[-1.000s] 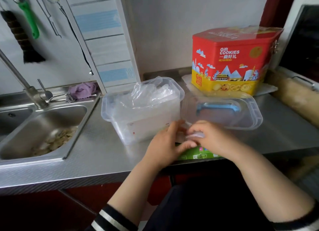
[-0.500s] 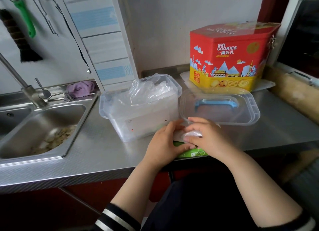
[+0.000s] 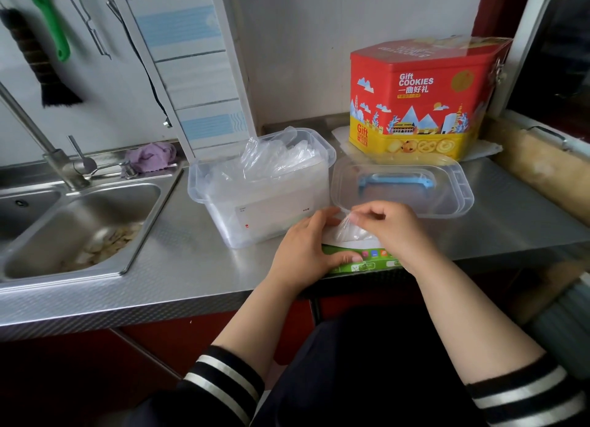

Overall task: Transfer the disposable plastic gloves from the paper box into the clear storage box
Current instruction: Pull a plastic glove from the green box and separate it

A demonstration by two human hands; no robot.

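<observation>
Since the earlier frame the right hand (image 3: 391, 227) had been lifted slightly off the paper box (image 3: 357, 260), with a clear film of glove (image 3: 351, 230) drawn up further from the slot; the left hand (image 3: 306, 244) was kept in place. The glove film was pinched between thumb and curled fingertips of the right hand, probably so that one thin sheet could be peeled free. The left hand was laid over the near-left end of the box, fingers nearly straight and the thumb pressed on the green front, likely to stop the light box from lifting with the pull. The box was held at the bench (image 3: 166, 260) edge, right under both hands. The clear storage box (image 3: 261, 203) was seen just beyond the left hand, open, already well filled with crumpled gloves (image 3: 271, 158) heaped above its rim. Its lid (image 3: 447, 200) lay upturned just beyond the right hand, blue handle down, set aside to keep the opening free. A cookie tin (image 3: 421, 98) stood further back. Transfer was judged well along; remaining gloves inside the paper box could not be seen.
</observation>
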